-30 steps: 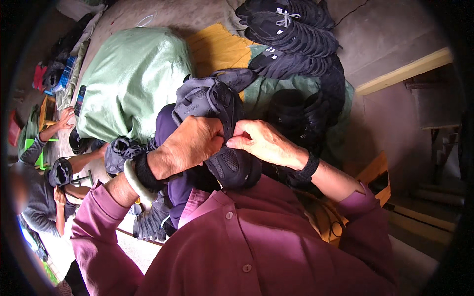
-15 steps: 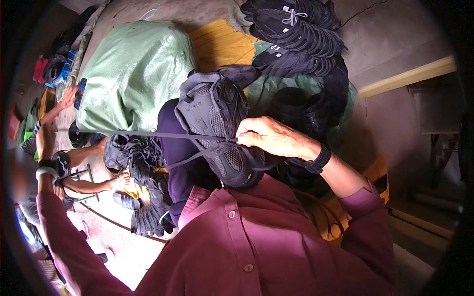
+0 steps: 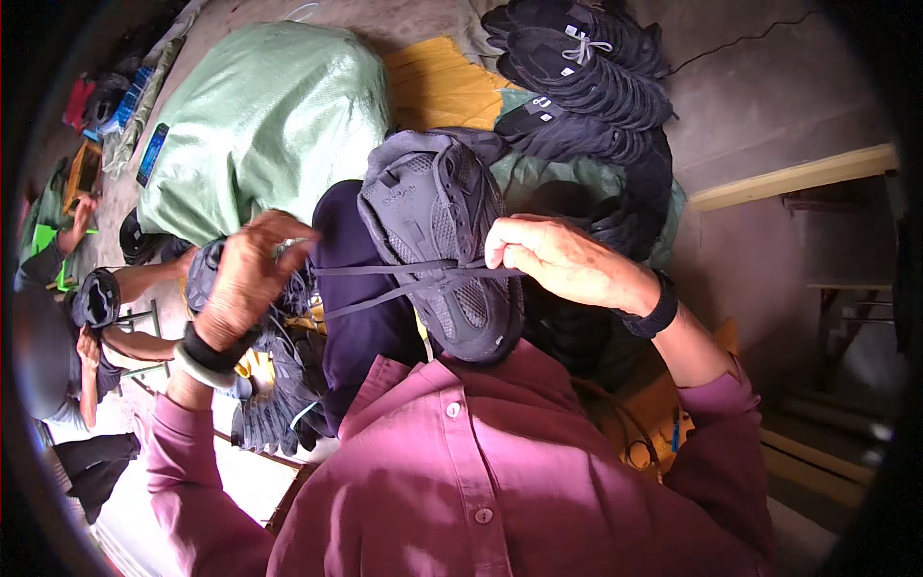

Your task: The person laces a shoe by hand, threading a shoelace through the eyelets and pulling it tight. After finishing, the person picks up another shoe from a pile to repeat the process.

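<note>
A dark grey sneaker (image 3: 423, 207) lies on my lap with its toe toward me. Flat black shoelaces (image 3: 370, 270) cross its front and run left over my dark-trousered knee (image 3: 341, 337). At the shoe's right side, my right hand (image 3: 562, 264) pinches a lace between thumb and fingers close to the eyelets. My left hand (image 3: 252, 281), slightly blurred, is left of the shoe with its fingers drawn together at the end of the upper lace; a small shiny band shows on a finger. A black wristband and a pale bangle circle my left wrist.
A large pale green sack (image 3: 269, 125) stands beyond my knee. Rows of black shoe uppers (image 3: 586, 77) are stacked at the far right, and more black shoes (image 3: 279, 385) lie lower left. Another person (image 3: 58, 317) sits at the left, holding a black shoe (image 3: 96, 296).
My left hand has come back from the far left to beside the shoe, and the lace that was stretched out long is now short. My right hand remains at the eyelets.
</note>
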Action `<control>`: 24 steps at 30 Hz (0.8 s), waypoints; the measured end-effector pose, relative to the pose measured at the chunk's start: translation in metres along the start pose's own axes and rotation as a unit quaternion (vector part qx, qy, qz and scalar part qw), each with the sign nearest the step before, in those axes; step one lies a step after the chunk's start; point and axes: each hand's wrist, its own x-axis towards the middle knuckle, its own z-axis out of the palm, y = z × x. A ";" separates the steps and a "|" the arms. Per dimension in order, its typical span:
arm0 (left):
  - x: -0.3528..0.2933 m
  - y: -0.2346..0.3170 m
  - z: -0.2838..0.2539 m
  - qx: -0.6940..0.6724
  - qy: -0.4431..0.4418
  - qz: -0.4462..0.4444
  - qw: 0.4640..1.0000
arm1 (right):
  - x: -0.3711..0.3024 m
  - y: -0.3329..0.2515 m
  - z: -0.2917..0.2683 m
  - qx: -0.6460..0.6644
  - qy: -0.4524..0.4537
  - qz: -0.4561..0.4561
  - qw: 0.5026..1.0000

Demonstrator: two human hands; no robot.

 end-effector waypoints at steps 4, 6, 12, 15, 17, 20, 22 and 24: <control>0.014 0.054 0.034 -0.086 -0.034 0.044 0.995 | -0.005 -0.009 0.003 -0.115 0.020 -0.048 0.992; 0.016 0.061 0.039 -0.075 -0.065 0.019 0.995 | -0.007 -0.009 0.004 -0.128 0.033 -0.049 0.990; 0.018 0.058 0.038 -0.239 -0.147 -0.074 0.957 | -0.014 -0.009 0.005 -0.135 0.020 -0.026 0.990; 0.020 0.061 0.037 -0.318 -0.171 -0.107 0.927 | -0.019 -0.008 0.007 -0.157 0.053 -0.083 0.983; 0.022 0.062 0.036 -0.317 -0.187 -0.120 0.922 | -0.021 -0.009 0.010 -0.178 0.109 -0.106 0.972; 0.024 0.061 0.036 -0.311 -0.191 -0.123 0.923 | -0.020 -0.010 0.016 -0.183 0.152 -0.055 0.970; 0.024 0.059 0.038 -0.322 -0.175 -0.112 0.924 | -0.018 -0.008 0.028 -0.184 0.184 -0.044 0.964; 0.025 0.057 0.043 -0.322 -0.165 -0.099 0.927 | -0.014 0.005 0.049 -0.066 0.299 -0.054 0.950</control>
